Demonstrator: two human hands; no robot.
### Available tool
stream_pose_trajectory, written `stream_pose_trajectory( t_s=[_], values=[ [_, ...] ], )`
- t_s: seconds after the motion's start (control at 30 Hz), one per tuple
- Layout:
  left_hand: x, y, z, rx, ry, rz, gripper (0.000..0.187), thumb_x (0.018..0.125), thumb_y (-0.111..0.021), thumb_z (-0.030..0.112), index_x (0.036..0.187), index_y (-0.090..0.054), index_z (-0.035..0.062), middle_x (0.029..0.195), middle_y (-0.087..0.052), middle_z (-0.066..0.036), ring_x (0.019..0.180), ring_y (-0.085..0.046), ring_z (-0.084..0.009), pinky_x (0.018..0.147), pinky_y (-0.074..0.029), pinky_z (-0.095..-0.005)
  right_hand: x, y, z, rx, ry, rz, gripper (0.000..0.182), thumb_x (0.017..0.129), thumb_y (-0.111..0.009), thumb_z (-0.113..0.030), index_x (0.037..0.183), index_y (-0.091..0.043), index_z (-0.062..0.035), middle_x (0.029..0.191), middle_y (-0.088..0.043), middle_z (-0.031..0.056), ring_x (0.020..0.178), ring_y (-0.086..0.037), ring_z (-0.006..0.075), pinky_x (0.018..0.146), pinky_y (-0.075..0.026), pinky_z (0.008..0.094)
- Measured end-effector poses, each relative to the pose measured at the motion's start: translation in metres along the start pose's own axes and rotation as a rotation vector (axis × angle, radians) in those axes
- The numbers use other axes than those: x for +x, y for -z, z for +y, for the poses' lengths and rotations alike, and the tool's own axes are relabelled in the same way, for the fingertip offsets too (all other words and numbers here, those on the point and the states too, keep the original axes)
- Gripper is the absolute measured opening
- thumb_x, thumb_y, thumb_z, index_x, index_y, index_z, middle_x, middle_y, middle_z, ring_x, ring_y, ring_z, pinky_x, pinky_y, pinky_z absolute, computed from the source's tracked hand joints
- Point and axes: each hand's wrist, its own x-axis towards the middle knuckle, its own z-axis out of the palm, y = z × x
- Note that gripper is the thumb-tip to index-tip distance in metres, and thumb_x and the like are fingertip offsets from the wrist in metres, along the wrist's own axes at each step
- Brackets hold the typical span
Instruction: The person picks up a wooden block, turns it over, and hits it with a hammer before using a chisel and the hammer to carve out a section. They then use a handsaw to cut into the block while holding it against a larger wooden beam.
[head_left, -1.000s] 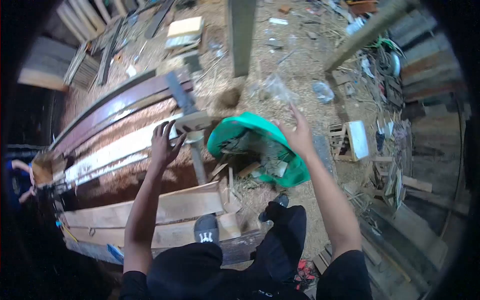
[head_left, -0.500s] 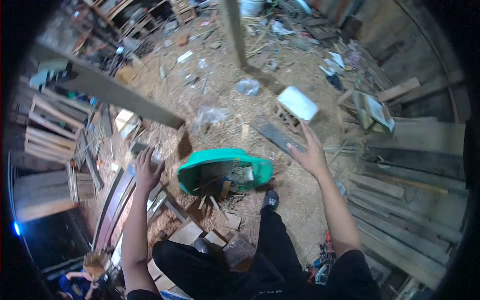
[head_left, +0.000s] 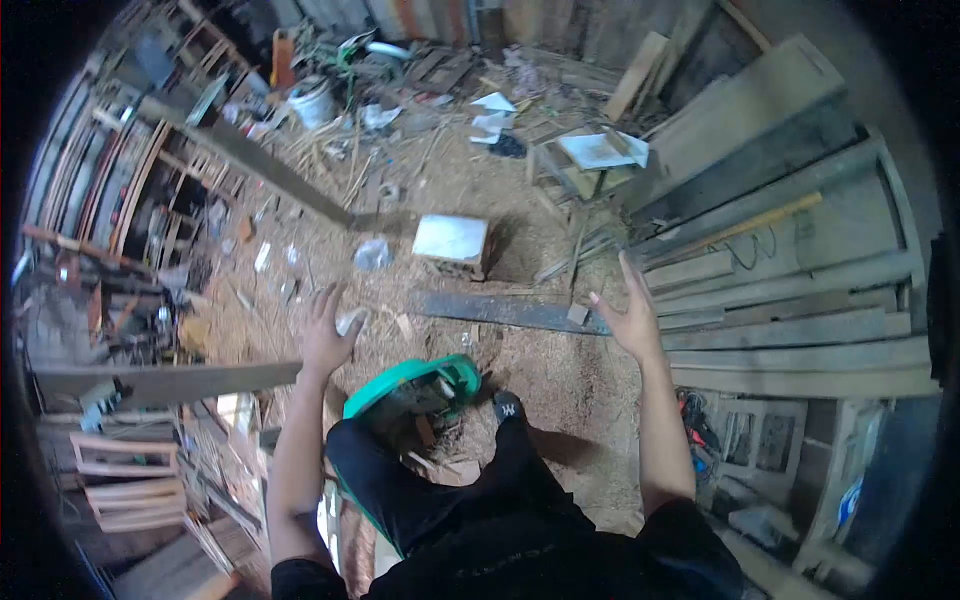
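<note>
My left hand point(head_left: 328, 335) is held out in the air, empty, with its fingers apart. Below it in the view, by my leg, a green plastic tub point(head_left: 372, 395) lies tipped with wood scraps inside. My right hand point(head_left: 632, 318) is also raised and empty, thumb and fingers spread. Its fingertips overlap the right end of a long dark plank point(head_left: 510, 310) on the floor. A small wooden block point(head_left: 577, 314) shows beside the thumb. Ahead, between my hands, stands a low stool with a white top point(head_left: 450, 238).
Wood shavings cover the floor point(head_left: 560, 400). Long boards point(head_left: 790, 355) are stacked along the right side. A wooden post point(head_left: 270, 175) stands at the left, with wooden frames point(head_left: 125, 455) lower down. A small table point(head_left: 600, 152) and a white bucket point(head_left: 313, 103) stand farther back.
My view has turned to the right, so the stool and plank sit farther left and the tub appears closer to my legs. Both hands stay raised, apart and empty.
</note>
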Motion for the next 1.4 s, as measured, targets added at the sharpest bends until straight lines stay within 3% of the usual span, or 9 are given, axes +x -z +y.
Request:
stream_pose_trajectory(
  t_s=[0.13,0.37,0.5,0.7,0.97,1.3,1.4],
  values=[
    [0.069,-0.013,0.055,-0.083,-0.120,-0.009,0.063,0.089,-0.072,0.033,0.141,-0.051,0.0059,0.142,-0.052,-0.020,0.134,-0.045,-0.0411,0.111,-0.038,-0.0511,-0.020,0.040,0.018,0.014,-0.094,0.099,0.078,0.084,-0.080,-0.021,0.149,-0.041,-0.0005,0.147,-0.048,0.0278,0.139,-0.045,0.0401,0.115,-0.036,0.0435],
    [0.137,-0.033,0.092,-0.193,-0.304,0.013,0.059,0.087,-0.075,0.030,0.137,-0.054,0.0090,0.138,-0.055,-0.018,0.131,-0.048,-0.0397,0.110,-0.038,-0.0518,-0.031,0.066,0.028,-0.041,-0.224,0.217,0.075,0.086,-0.078,-0.019,0.149,-0.041,-0.0004,0.147,-0.048,0.0274,0.138,-0.045,0.0398,0.115,-0.035,0.0420],
    [0.156,-0.055,0.078,-0.170,-0.259,-0.010,0.060,0.087,-0.075,0.032,0.138,-0.053,0.0098,0.136,-0.056,-0.018,0.129,-0.049,-0.0390,0.108,-0.040,-0.0520,-0.023,0.065,0.029,-0.030,-0.232,0.262,0.074,0.087,-0.077,-0.021,0.149,-0.042,0.0003,0.147,-0.047,0.0278,0.139,-0.044,0.0395,0.116,-0.034,0.0416],
    [0.190,-0.080,0.032,-0.260,-0.213,0.004,0.059,0.090,-0.073,0.035,0.139,-0.052,0.0077,0.138,-0.054,-0.020,0.129,-0.049,-0.0408,0.109,-0.040,-0.0506,0.004,0.053,0.036,-0.084,-0.421,0.254,0.072,0.089,-0.075,-0.025,0.148,-0.043,0.0004,0.148,-0.047,0.0269,0.140,-0.043,0.0379,0.116,-0.033,0.0423],
    [0.250,-0.093,-0.008,-0.259,-0.143,0.029,0.061,0.089,-0.073,0.036,0.140,-0.052,0.0104,0.140,-0.053,-0.019,0.130,-0.045,-0.0404,0.111,-0.036,-0.0519,0.087,0.030,0.035,-0.049,-0.417,0.298,0.073,0.087,-0.077,-0.024,0.147,-0.044,0.0025,0.146,-0.048,0.0290,0.139,-0.044,0.0404,0.116,-0.033,0.0421],
    [0.355,-0.097,0.003,-0.218,-0.177,0.095,0.062,0.088,-0.074,0.035,0.141,-0.052,0.0122,0.137,-0.054,-0.020,0.128,-0.047,-0.0418,0.109,-0.038,-0.0522,0.214,0.025,0.034,-0.086,-0.420,0.169,0.072,0.092,-0.073,-0.025,0.152,-0.039,-0.0035,0.154,-0.040,0.0260,0.143,-0.039,0.0384,0.118,-0.031,0.0435],
    [0.391,-0.112,0.013,-0.234,-0.148,0.056,0.060,0.088,-0.074,0.034,0.139,-0.053,0.0124,0.133,-0.057,-0.020,0.126,-0.050,-0.0417,0.108,-0.039,-0.0518,0.257,0.018,0.059,-0.044,-0.334,0.158,0.073,0.091,-0.074,-0.028,0.150,-0.041,-0.0018,0.149,-0.045,0.0286,0.143,-0.040,0.0395,0.116,-0.032,0.0442]
  ],
)
